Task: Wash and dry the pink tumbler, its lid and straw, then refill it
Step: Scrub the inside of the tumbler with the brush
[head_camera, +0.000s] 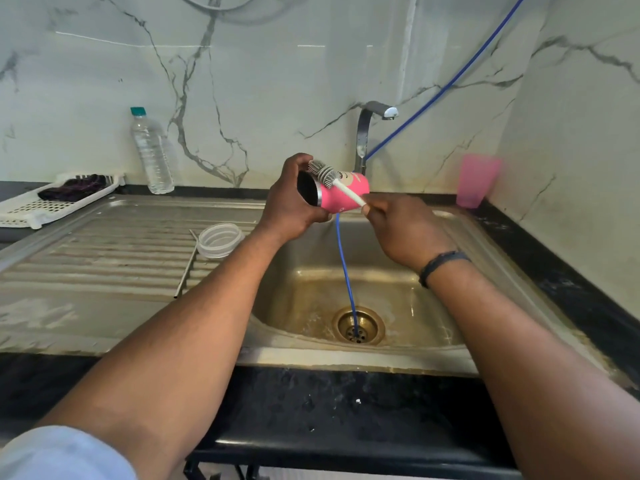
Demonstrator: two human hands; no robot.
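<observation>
My left hand (pixel 291 199) grips the pink tumbler (pixel 346 192) on its side above the sink basin, its dark mouth facing left. My right hand (pixel 401 226) pinches the white handle of a bottle brush (pixel 329 176), whose grey bristles lie against the tumbler's outside near the rim. The clear lid (pixel 220 240) and the metal straw (pixel 185 266) lie on the ribbed drainboard to the left.
A steel sink (pixel 346 299) with a brass drain has a blue hose (pixel 346 271) running into it. The tap (pixel 369 133) stands behind. A water bottle (pixel 152 154), a white tray with dark cloth (pixel 52 199) and a pink cup (pixel 476 185) sit on the counter.
</observation>
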